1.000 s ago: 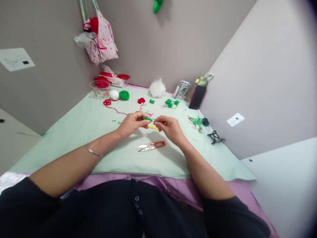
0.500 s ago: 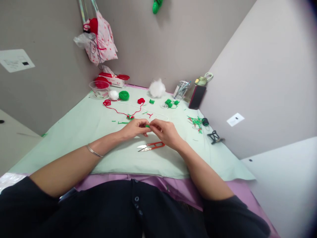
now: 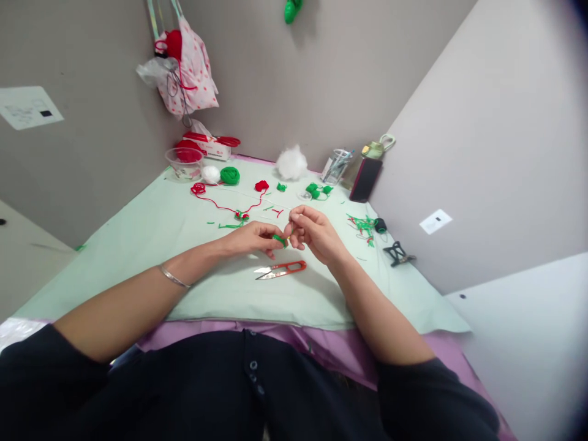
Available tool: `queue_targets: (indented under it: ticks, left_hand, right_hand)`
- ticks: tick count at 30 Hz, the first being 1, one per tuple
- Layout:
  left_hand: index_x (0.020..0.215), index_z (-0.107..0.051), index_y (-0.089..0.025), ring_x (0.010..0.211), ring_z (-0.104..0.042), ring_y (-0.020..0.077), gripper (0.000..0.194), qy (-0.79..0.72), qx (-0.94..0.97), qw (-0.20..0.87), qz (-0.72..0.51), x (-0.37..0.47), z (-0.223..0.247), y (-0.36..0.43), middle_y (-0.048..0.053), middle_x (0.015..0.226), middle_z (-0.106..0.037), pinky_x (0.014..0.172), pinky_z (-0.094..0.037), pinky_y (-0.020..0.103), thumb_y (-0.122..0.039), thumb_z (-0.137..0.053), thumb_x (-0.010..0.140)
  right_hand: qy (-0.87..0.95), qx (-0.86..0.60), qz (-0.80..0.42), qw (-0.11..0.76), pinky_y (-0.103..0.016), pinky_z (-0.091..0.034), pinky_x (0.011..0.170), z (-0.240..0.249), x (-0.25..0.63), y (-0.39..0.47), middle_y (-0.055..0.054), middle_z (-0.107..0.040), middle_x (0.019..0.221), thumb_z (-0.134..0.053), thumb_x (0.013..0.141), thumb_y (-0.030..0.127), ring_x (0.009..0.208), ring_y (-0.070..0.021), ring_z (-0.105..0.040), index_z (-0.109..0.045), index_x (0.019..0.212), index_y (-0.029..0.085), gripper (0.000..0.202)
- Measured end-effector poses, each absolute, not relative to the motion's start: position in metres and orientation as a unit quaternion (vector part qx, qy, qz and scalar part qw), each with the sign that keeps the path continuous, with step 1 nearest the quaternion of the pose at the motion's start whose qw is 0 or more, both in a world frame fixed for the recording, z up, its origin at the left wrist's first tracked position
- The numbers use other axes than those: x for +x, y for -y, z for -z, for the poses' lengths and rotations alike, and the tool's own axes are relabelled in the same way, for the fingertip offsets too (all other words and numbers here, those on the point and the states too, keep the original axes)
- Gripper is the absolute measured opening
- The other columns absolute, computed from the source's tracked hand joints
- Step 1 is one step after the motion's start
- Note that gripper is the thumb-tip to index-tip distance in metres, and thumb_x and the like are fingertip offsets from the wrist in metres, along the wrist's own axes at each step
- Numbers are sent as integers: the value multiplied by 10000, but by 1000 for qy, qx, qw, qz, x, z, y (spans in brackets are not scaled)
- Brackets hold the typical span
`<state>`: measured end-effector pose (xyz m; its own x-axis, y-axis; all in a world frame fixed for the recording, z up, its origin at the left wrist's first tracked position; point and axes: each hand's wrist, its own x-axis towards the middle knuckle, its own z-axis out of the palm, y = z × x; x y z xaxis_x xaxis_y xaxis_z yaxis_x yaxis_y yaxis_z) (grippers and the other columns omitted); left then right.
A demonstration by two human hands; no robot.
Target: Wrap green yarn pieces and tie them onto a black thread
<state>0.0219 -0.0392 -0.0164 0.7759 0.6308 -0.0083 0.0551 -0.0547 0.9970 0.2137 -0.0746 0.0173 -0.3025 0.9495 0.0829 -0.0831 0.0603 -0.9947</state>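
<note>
Small bright-green yarn piece (image 3: pixel 278 239) pinched in my left hand (image 3: pixel 254 239), above the pale-green cloth-covered surface (image 3: pixel 206 300). Its long axis runs roughly sideways, free end toward my right hand (image 3: pixel 314 234), just beside. Right fingertips drawn narrow; can't tell whether they grip anything. Orange-handled metal thread snips (image 3: pixel 281 269) lie nearer my body, blades leftward.

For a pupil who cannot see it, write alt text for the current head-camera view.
A left hand holds a small green yarn piece, with the right hand, fingers curled, close beside it, above a pale green cloth. Orange-handled snips lie on the near side; beyond the hands are red yarn, a green yarn ball and a fluffy white clump.
</note>
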Motion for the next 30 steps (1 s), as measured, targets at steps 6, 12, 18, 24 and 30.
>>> queue_targets:
  ticks: [6,12,18,24,30]
  left_hand:
    - [883,-702,-153,683,-643,137,296,-258,673,667,-190,20,17,38,8,792,-631,734,-525,297,-401,-763,733]
    - [883,-685,-162,735,-649,130,254,-245,625,708,-222,15,13,34,6,818,-636,824,-526,319,-384,-746,774]
    - [898,-693,-151,721,-660,143,265,-251,646,704,-155,15,17,36,20,785,-653,756,-516,290,-358,-773,752]
    - [990,-700,-179,767,-634,128,290,-250,615,713,-224,14,16,32,37,970,-658,836,-531,339,-364,-749,772]
    - [891,-700,-164,741,-608,136,285,-276,594,693,-300,16,13,31,19,845,-621,811,-532,357,-388,-772,730]
  right_hand:
    - [494,-364,-589,525,-167,-296,384,-13,217,64,47,-625,593,-721,772,374,400,-43,-438,-554,807,191,250]
    - [418,-384,-576,588,-162,-317,385,-9,220,55,26,-675,708,-770,707,357,455,-40,-460,-553,814,195,291]
    - [365,-388,-507,678,-139,-336,404,-12,242,44,34,-680,741,-782,683,356,464,-25,-454,-542,824,203,318]
    - [530,-499,-404,555,-195,-320,408,1,251,35,11,-642,685,-705,735,366,422,-46,-435,-622,820,167,231]
    - [683,-528,-264,431,-241,-438,575,7,238,45,-59,-689,964,-582,863,391,591,-85,-560,-656,994,171,266]
